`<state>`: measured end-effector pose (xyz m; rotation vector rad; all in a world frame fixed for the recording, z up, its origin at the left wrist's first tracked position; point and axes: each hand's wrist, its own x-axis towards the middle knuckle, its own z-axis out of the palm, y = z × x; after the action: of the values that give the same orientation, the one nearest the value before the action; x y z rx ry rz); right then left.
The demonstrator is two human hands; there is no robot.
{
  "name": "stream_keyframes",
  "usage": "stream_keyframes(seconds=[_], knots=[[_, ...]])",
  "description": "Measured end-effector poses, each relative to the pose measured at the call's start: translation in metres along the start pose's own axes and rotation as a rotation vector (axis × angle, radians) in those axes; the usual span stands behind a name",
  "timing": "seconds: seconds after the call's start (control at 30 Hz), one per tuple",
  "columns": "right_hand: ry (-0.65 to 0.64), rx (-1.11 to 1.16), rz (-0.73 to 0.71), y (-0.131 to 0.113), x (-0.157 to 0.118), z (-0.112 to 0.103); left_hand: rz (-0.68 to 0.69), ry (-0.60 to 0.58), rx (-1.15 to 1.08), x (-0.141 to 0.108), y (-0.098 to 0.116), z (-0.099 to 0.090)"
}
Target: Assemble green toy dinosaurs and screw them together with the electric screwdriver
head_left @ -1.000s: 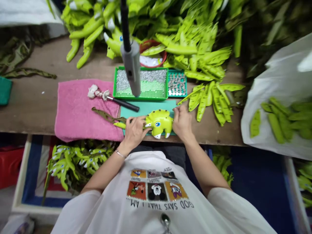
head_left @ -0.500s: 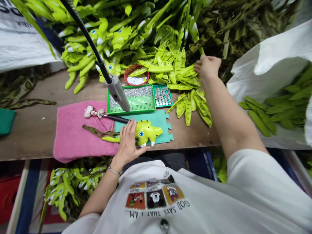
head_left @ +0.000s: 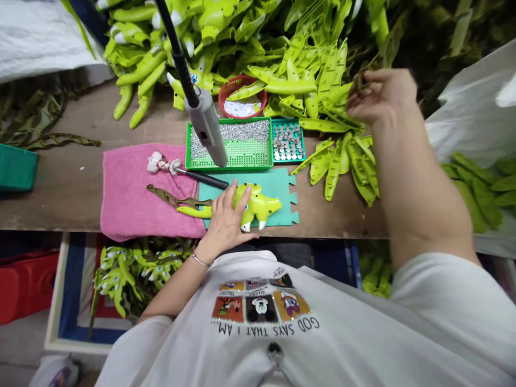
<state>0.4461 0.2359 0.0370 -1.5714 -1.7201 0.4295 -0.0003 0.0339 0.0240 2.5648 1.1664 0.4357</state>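
My left hand [head_left: 229, 210] lies over a lime-green plastic toy dinosaur half [head_left: 264, 206] with white horns, its fingers curved round it and pinning it to the teal foam mat [head_left: 287, 189]. An olive-brown strip [head_left: 171, 199] and the green tail stretch out to the left of that hand. A black-handled mallet [head_left: 207, 179], its head wrapped in white cloth, rests just behind my fingers. At the upper right, my right hand [head_left: 385, 97] is raised with curled fingers round what looks like an olive-brown plastic piece, partly hidden and blurred, beside the green shells [head_left: 342, 161].
A green tray [head_left: 242, 156] holds small screws; a teal tray [head_left: 288, 141] has round metal discs. Behind stand a red basket [head_left: 242, 97] and heaped green toy parts [head_left: 217, 32]. A grey tool [head_left: 207, 129] hangs over the trays. A pink towel [head_left: 133, 193] lies left.
My right hand has drawn back from the brown heap, its fingers now curled round something olive-brown. My left hand stays on the toy, its fingers shifted slightly over the eye. The view has shifted.
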Motion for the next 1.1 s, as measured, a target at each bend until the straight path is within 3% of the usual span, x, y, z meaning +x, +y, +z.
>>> stream_keyframes(seconds=[0.03, 0.1, 0.13, 0.27, 0.37, 0.47, 0.63, 1.1], knots=[[-0.055, 0.257, 0.238, -0.013, -0.023, 0.005, 0.000, 0.003, 0.006, 0.000, -0.001, 0.001], [-0.109, 0.407, 0.372, -0.047, -0.073, 0.022, -0.002, 0.021, 0.019, 0.000, -0.001, 0.002], [-0.056, 0.555, 0.532, -0.067, -0.099, 0.034, -0.001, 0.037, 0.023, -0.001, -0.002, 0.003], [-0.018, 0.654, 0.650, -0.141, -0.190, 0.086, 0.028, 0.144, 0.036, -0.003, -0.002, 0.004], [0.144, 0.812, 0.781, -0.180, -0.224, 0.113, 0.053, 0.201, 0.038, -0.004, -0.002, 0.003], [0.080, 0.983, 0.792, -0.199, -0.231, 0.117, 0.035, 0.189, 0.042, -0.005, -0.002, 0.003], [-0.113, 1.172, 0.823, -0.200, -0.230, 0.105, 0.002, 0.145, 0.027, -0.008, -0.003, 0.005], [-0.001, 1.084, 0.790, -0.192, -0.248, 0.120, -0.035, 0.106, 0.025, -0.008, 0.001, 0.005]])
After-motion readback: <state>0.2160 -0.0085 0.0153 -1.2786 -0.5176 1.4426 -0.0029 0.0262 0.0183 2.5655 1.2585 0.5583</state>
